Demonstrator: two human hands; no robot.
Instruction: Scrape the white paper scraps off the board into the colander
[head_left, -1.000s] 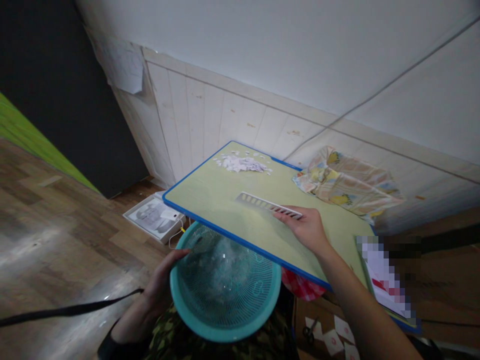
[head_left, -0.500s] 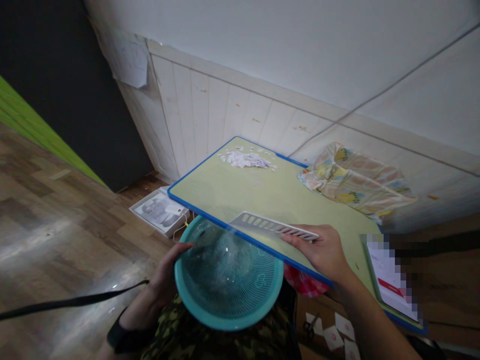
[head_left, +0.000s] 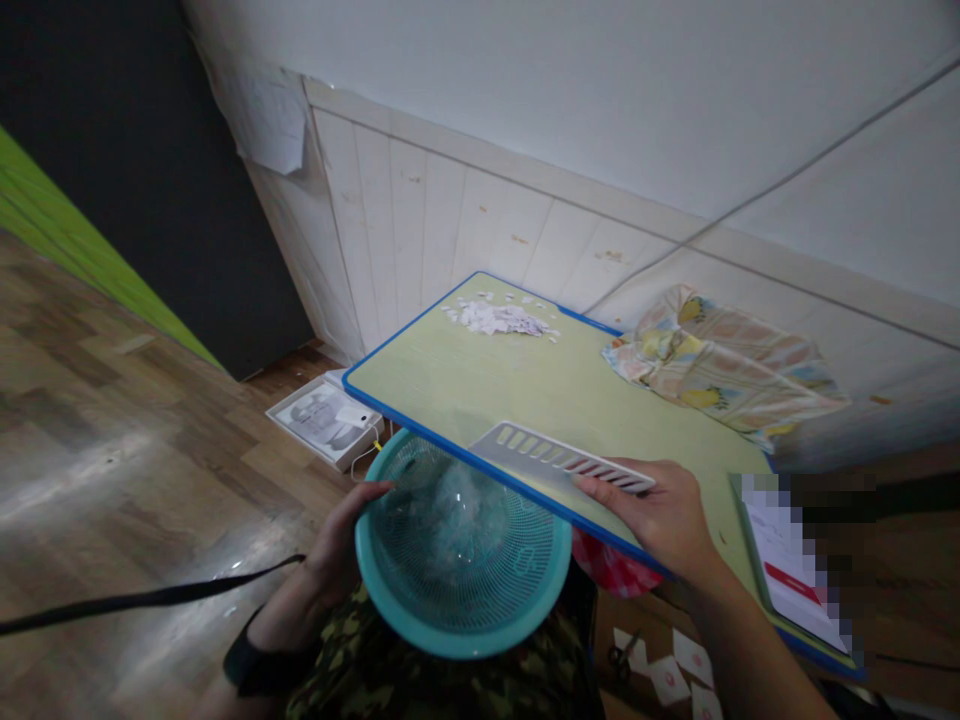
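My left hand (head_left: 346, 535) grips the left rim of a teal plastic colander (head_left: 555, 590), held below the table's near edge. Whitish loose bits (head_left: 457, 505) lie in its bottom; I cannot make out what they are. In my right hand (head_left: 660, 505) is a flat white plastic scraper with a row of slots (head_left: 551, 452). Its left end rests at the blue edge of the yellow-green table (head_left: 570, 390), just above the colander. Toward the table's far left corner lies a pile of small white paper scraps (head_left: 499, 318).
A patterned cloth (head_left: 720, 360) is bunched at the table's back right. A white-covered booklet (head_left: 795, 570) lies at the right end. Below are a red checked item (head_left: 611, 562), scissors (head_left: 621, 655) and white cards (head_left: 667, 680). An open white box (head_left: 322, 420) sits on the floor.
The scraper and my right hand have shifted slightly right along the table edge. My left hand keeps its hold on the colander. The whole view has moved a little.
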